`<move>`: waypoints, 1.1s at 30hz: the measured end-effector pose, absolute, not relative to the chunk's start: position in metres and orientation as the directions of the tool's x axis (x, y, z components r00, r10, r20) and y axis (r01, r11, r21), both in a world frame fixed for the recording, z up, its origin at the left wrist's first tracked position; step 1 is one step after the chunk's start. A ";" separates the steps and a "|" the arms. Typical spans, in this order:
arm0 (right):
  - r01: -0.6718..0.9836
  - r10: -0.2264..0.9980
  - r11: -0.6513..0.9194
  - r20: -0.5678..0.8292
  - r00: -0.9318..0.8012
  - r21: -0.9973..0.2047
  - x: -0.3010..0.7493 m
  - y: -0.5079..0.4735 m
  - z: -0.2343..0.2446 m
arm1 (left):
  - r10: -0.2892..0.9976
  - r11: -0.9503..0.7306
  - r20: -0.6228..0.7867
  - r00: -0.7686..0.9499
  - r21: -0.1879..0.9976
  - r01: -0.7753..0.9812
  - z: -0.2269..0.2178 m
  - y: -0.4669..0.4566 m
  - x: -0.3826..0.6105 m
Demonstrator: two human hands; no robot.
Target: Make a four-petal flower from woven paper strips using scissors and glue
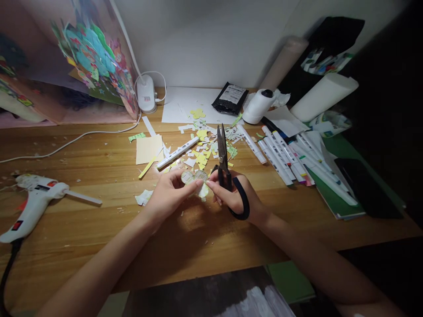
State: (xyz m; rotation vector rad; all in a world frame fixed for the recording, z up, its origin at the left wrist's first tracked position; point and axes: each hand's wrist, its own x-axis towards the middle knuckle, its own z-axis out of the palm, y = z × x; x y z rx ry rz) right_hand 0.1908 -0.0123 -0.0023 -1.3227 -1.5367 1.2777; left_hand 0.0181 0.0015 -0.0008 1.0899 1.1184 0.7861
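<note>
Between my two hands is a small pale green paper cutout (201,178) with rounded, petal-like lobes. My left hand (170,190) pinches it from the left, thumb on top. My right hand (233,193) has its fingertips at the cutout's right edge. Black-handled scissors (222,152) hang on that same hand, a handle loop around it and the blades pointing up and away, slightly parted. Yellow, green and white paper scraps (201,156) lie scattered just beyond my hands. A white marker (177,153) rests among them, beside a cream paper square (148,149).
At the left lies a glue gun (36,198) with its cord. A decorated pink box (99,66) and a power strip (146,94) stand behind. To the right are several markers (280,154), a paper roll (324,97), a white camera-like device (259,105) and a dark phone-like slab (366,187).
</note>
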 end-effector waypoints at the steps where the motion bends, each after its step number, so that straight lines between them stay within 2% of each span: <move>1: 0.271 0.979 -0.004 -0.059 -0.195 -0.962 0.190 -0.013 -0.002 | 0.911 0.306 -0.301 0.283 0.951 0.027 -0.001 0.002 0.018; 5: 0.293 0.990 0.051 0.010 -0.141 -0.955 0.192 -0.012 -0.004 | 0.925 0.297 -0.288 0.249 0.955 0.003 0.000 0.002 0.015; 9: 0.262 0.997 -0.032 -0.049 -0.057 -0.964 0.198 -0.003 -0.006 | 0.940 0.296 -0.287 0.187 0.955 -0.020 0.002 0.005 0.012; 12: 0.309 0.996 -0.079 -0.085 -0.008 -0.948 0.205 0.006 -0.005 | 0.940 0.299 -0.289 0.183 0.954 -0.032 0.003 0.005 0.012; 16: 0.381 0.998 -0.068 -0.064 0.022 -0.922 0.209 0.011 -0.004 | 0.943 0.288 -0.271 0.195 0.955 -0.067 0.003 0.003 0.014; 19: 0.291 0.990 -0.075 -0.106 -0.092 -0.954 0.203 0.006 -0.007 | 0.944 0.281 -0.257 0.206 0.955 -0.097 0.003 0.001 0.015; 22: 0.020 0.948 -0.186 -0.185 -0.258 -0.982 0.191 -0.006 -0.013 | 0.949 0.282 -0.253 0.189 0.948 -0.145 0.006 -0.001 0.015; 25: -0.174 0.872 -0.328 -0.227 -0.434 -0.929 0.180 -0.022 -0.016 | 0.957 0.272 -0.246 0.156 0.946 -0.177 0.009 -0.003 0.015; 27: -0.193 0.850 -0.304 -0.174 -0.496 -0.933 0.177 -0.031 -0.015 | 0.959 0.270 -0.250 0.130 0.947 -0.175 0.011 -0.004 0.016; 33: -0.032 0.783 -0.181 -0.124 -0.609 -0.983 0.181 -0.043 -0.003 | 0.938 0.342 -0.318 0.141 0.917 -0.206 0.013 -0.007 0.015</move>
